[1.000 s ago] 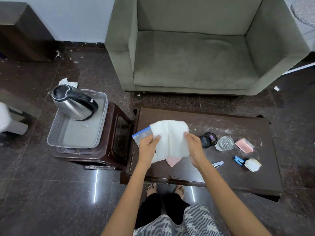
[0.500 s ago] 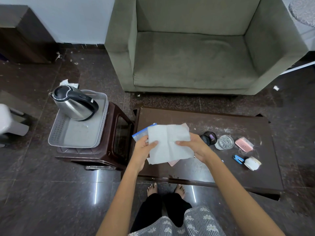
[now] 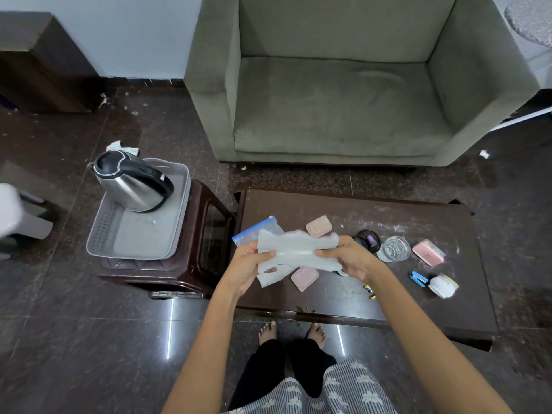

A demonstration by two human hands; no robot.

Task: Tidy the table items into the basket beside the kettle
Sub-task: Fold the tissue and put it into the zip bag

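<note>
A white cloth, blurred and partly folded, is held between my left hand and my right hand above the left end of the dark table. A clear zip bag with a blue strip lies under it. Two pink boxes show beside the cloth. Further right lie a black round case, a glass dish, a pink case, a blue stapler and a white roll. The grey basket holds the steel kettle on a brown stool.
A green armchair stands behind the table. The brown stool touches the table's left end. My bare feet are at the table's front edge. Small yellow bits lie on the table. A white object sits at far left.
The cloth, held spread out a second ago, has been lowered and folded together between both hands. A pink box behind it has come into sight.
</note>
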